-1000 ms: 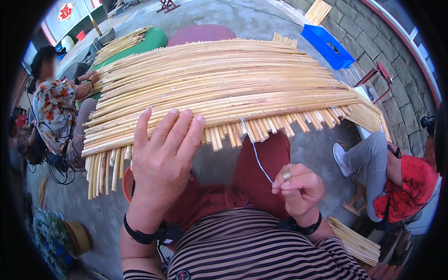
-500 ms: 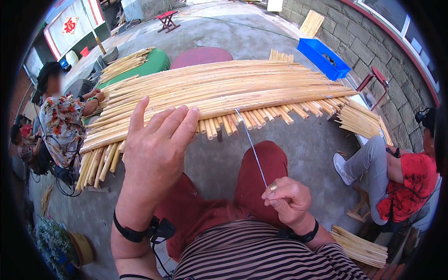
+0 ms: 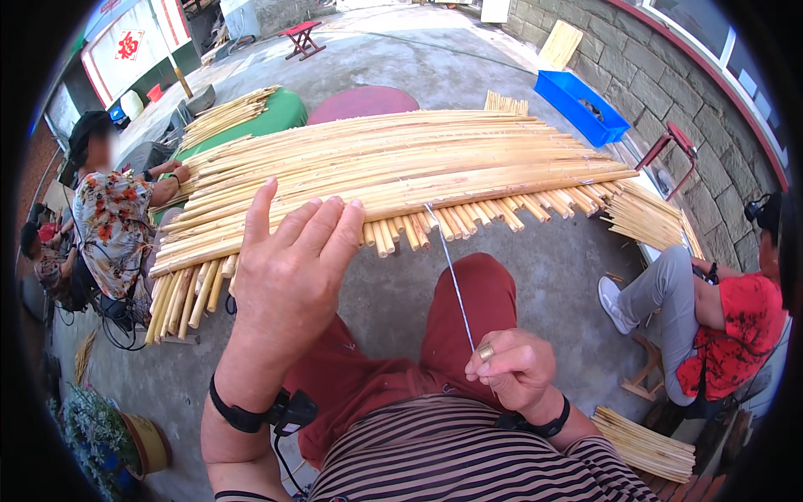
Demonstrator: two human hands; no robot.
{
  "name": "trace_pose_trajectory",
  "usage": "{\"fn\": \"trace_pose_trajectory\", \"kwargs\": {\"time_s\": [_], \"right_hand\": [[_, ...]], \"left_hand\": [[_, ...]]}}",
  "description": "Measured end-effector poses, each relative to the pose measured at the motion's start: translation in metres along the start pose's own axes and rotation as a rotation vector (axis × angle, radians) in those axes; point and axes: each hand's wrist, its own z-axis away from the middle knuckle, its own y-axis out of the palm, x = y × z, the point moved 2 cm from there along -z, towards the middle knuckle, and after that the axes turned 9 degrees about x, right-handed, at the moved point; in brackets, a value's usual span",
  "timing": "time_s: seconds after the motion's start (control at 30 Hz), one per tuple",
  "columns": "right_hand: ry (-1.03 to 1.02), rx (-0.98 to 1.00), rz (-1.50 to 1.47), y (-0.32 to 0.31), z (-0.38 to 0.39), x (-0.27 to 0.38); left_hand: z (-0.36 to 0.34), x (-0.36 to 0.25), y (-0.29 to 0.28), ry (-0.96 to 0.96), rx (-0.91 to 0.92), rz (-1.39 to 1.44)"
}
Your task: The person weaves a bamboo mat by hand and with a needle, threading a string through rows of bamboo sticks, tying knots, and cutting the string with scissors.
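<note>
A wide mat of pale straw-coloured stalks (image 3: 435, 159) lies before me, its stalks running left to right. My left hand (image 3: 293, 259) rests on the mat's near edge, fingers spread and stretched out. From the near edge a thin whitish string (image 3: 454, 280) runs down, taut, to my right hand (image 3: 517, 368). That hand is closed, pinching the string between thumb and fingers over my lap. Beneath the mat, a layer of other stalks (image 3: 418, 233) pokes out toward me, cut ends showing.
A person (image 3: 113, 209) in a flowered shirt touches the mat's left end; another in red (image 3: 723, 335) sits at right. Beyond the mat are round green (image 3: 288, 109) and maroon tabletops (image 3: 360, 102) and a blue crate (image 3: 577, 105). A potted plant (image 3: 92, 435) stands lower left.
My left hand and the mat's near edge have shifted slightly right in the picture. The right hand sits slightly further left, still pulling the string taut.
</note>
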Motion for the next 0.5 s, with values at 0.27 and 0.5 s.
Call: {"fn": "trace_pose_trajectory", "kwargs": {"time_s": [0.27,0.5], "right_hand": [[-0.104,-0.011,-0.131,-0.013,-0.007,0.008],[0.231,-0.280,-0.033,-0.023,0.007,-0.023]], "left_hand": [[0.047,-0.041,0.045,0.006,0.105,0.020],[0.101,-0.064,0.103,0.005,0.209,0.111]]}}
